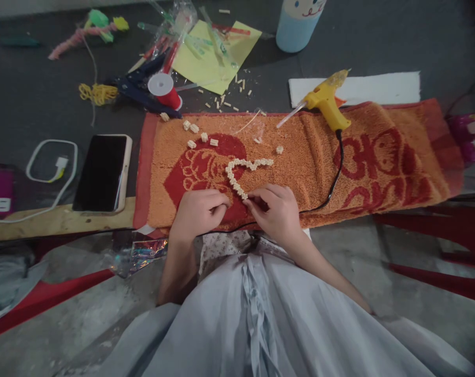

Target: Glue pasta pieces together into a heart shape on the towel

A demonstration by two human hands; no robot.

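A curved chain of small cream pieces [232,175] lies on the orange and red towel [300,157]. At the chain's lower end my right hand [275,212] pinches the last piece between thumb and fingertips. My left hand [201,209] rests on the towel to the left of it, fingers curled together; whatever it may hold is too small to make out. Several loose cream clusters [204,137] sit on the towel above my left hand. One more cluster [279,150] lies right of the chain's upper end.
A yellow glue gun [327,99] leans across a white board [378,89], its black cord running over the towel. Left are a phone [102,174], a red thread spool [168,94] and dark blue pliers [137,84]. A blue bottle [298,26] stands at the back.
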